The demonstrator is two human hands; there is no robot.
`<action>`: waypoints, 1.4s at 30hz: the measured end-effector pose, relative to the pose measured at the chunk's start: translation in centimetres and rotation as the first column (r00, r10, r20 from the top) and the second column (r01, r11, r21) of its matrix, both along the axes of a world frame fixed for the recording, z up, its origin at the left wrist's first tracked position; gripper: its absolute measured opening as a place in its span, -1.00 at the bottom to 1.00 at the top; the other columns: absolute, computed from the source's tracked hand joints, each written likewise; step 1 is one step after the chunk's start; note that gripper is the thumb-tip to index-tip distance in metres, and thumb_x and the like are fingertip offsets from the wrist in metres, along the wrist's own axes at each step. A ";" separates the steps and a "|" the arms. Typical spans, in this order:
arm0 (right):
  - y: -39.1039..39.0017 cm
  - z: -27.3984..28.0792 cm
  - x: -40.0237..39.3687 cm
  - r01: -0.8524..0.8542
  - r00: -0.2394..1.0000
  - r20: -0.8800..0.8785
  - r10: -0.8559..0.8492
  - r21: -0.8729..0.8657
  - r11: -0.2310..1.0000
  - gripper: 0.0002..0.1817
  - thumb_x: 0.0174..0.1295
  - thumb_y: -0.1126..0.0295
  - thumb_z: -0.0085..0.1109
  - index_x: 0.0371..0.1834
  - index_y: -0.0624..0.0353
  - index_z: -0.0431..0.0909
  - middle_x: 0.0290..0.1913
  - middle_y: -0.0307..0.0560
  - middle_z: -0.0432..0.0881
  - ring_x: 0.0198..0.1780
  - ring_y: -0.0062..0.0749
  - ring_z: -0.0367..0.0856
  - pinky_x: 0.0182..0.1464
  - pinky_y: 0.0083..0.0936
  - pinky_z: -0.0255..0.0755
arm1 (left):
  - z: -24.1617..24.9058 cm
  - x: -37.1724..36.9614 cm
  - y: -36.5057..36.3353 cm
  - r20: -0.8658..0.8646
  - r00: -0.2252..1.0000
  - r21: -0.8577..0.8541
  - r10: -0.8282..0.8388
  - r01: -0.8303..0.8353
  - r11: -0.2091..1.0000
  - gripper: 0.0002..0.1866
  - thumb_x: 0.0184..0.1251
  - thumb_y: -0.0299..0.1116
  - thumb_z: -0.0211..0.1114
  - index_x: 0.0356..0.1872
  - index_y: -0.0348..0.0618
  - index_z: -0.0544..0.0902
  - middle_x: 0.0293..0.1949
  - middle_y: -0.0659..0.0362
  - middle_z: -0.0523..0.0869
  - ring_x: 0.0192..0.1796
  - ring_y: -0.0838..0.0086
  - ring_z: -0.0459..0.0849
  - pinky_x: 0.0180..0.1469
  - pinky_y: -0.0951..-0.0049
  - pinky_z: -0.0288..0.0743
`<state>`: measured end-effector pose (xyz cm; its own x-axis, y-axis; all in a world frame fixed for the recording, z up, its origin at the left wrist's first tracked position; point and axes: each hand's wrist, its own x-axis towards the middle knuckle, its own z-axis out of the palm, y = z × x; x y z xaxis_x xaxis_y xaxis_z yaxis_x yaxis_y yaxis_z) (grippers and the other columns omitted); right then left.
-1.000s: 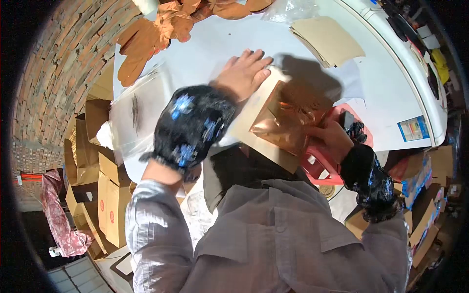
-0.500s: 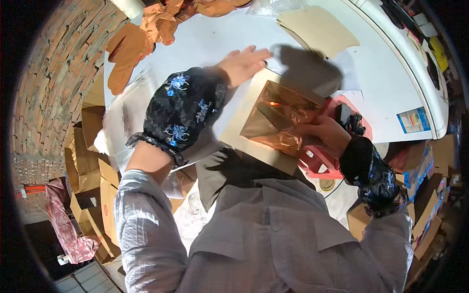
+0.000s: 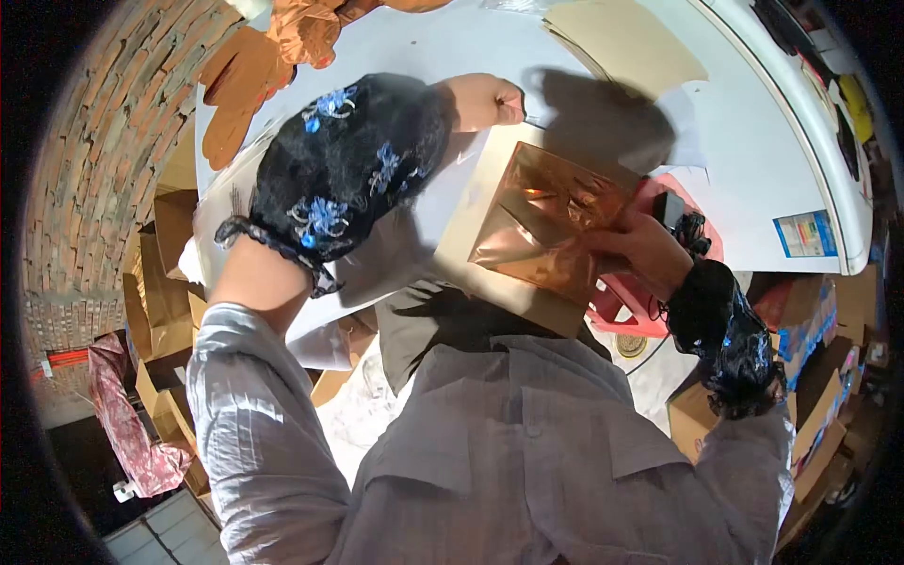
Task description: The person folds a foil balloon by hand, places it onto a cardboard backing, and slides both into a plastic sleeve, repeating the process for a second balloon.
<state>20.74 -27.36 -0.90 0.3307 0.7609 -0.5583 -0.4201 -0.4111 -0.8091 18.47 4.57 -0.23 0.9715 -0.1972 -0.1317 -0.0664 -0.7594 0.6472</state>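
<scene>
A cream card [image 3: 463,247] with a shiny copper-coloured foil sheet [image 3: 527,231] lying on its face is tilted in front of my body. My right hand [image 3: 650,252] grips its right side, thumb over the foil and the other fingers mostly hidden. At the card's upper corner my left hand [image 3: 482,102] is closed, its fingers curled in. Whatever those fingers hold, if anything, is hidden. Both forearms wear black lace sleeve covers with blue flowers.
Crumpled copper foil pieces [image 3: 247,80] lie on the white table [image 3: 424,47] at the far left. A stack of cream cards [image 3: 631,42] lies at the back. A pink plastic stool or basket [image 3: 633,306] stands near my right hand. Cardboard boxes [image 3: 169,282] flank both sides.
My left hand has gone from outstretched fingers to a closed shape, near the card's upper corner. The card and my right hand have shifted slightly right.
</scene>
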 end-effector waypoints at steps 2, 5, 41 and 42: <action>-0.2 -0.1 0.1 -0.039 0.999 0.012 0.040 -0.019 0.999 -0.67 0.34 0.40 0.21 0.12 0.29 0.56 -0.05 -0.14 0.71 -0.12 -0.53 0.70 -0.03 -0.52 0.63 | 0.0 0.6 0.3 -0.114 0.993 -0.028 -0.014 0.010 1.000 -0.73 0.40 -0.15 0.23 -0.13 -0.11 0.70 -0.30 0.24 0.74 -0.26 0.45 0.63 -0.14 0.36 0.52; -0.1 0.0 -0.4 0.014 1.000 -0.017 -0.014 -0.002 1.000 -0.66 0.34 0.40 0.22 0.14 0.25 0.56 -0.04 -0.17 0.71 -0.10 -0.55 0.69 -0.01 -0.52 0.61 | 1.1 1.2 -0.7 -0.312 0.949 -0.055 0.048 -0.069 0.996 -0.78 0.42 -0.19 0.26 -0.16 -0.10 0.69 -0.35 0.34 0.66 -0.25 0.59 0.56 -0.12 0.48 0.47; 1.4 -3.9 -6.9 0.399 0.917 -0.064 -0.395 0.216 0.891 -0.65 0.32 0.43 0.19 0.16 0.24 0.52 0.02 -0.17 0.63 -0.02 -0.47 0.62 0.00 -0.52 0.56 | -2.3 -16.3 -14.8 -0.408 0.523 -0.913 0.749 -0.254 -0.320 -0.74 0.49 -0.40 0.21 0.11 -0.22 0.49 0.02 0.20 0.65 0.08 0.51 0.60 0.20 0.49 0.46; 1.2 -4.0 -6.6 0.383 0.923 -0.035 -0.384 0.196 0.903 -0.65 0.32 0.43 0.19 0.16 0.24 0.53 0.01 -0.17 0.64 -0.02 -0.47 0.62 0.01 -0.51 0.55 | -2.3 -16.2 -15.4 -0.393 0.524 -0.919 0.756 -0.244 -0.309 -0.73 0.49 -0.40 0.21 0.11 -0.21 0.49 0.01 0.20 0.66 0.08 0.51 0.60 0.20 0.50 0.46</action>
<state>14.13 -26.18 -4.94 0.6209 0.6684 -0.4096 -0.5098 -0.0526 -0.8587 2.30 -10.79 -2.57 0.6645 0.7190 -0.2037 -0.3773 0.5580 0.7391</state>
